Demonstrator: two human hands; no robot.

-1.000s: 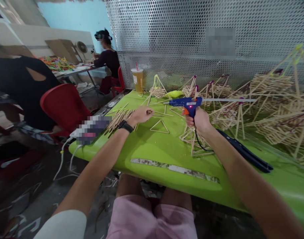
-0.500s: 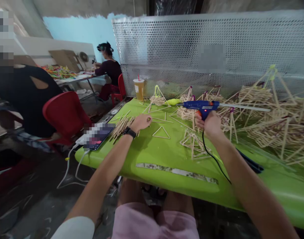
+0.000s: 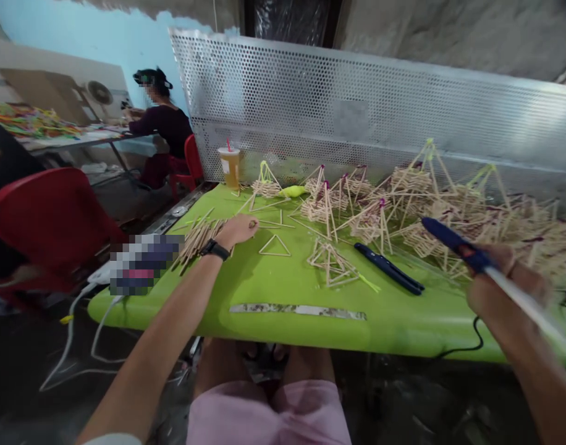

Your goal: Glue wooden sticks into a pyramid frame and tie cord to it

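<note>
- The landmark is the flat stick triangle (image 3: 274,246), which lies on the green table (image 3: 403,324) with one point towards the far edge.
- The left hand (image 3: 236,230) rests on the table just to the left of the triangle, close to it but not touching. Its fingers are curled in to a loose fist. Whether they pinch a stick is too small to tell.
- A black watch (image 3: 214,249) sits on that wrist.
- The loose sticks (image 3: 197,238) lie just beyond the left hand, farther left of the triangle. They are fanned in a pile, with their long axes running from near-left to far-right, towards the knuckles.
- The right hand (image 3: 500,284) is well to the right of the triangle, near the table's front edge, with its fingers wrapped tight around the grip of the blue glue gun (image 3: 450,241).
- The gun's long axis slants: its nozzle points up and left, back towards the triangle. The white glue rod (image 3: 528,306) sticks out behind, down and right towards the camera. Its black cord (image 3: 468,346) hangs over the front edge.
- The left hand is by far the nearer to both the triangle and the loose sticks; the gun's nozzle is well apart from them.
- Between the triangle and the gun stand a small stick pyramid (image 3: 332,262) and, right of it, a dark blue tool (image 3: 388,277) lying flat.
- Beyond the triangle, towards the perforated metal screen (image 3: 357,105), many more stick pyramids crowd the table, and a drink cup (image 3: 230,167) stands far left of them.
- Another person (image 3: 162,123) sits at a separate table in the far-left background.
</note>
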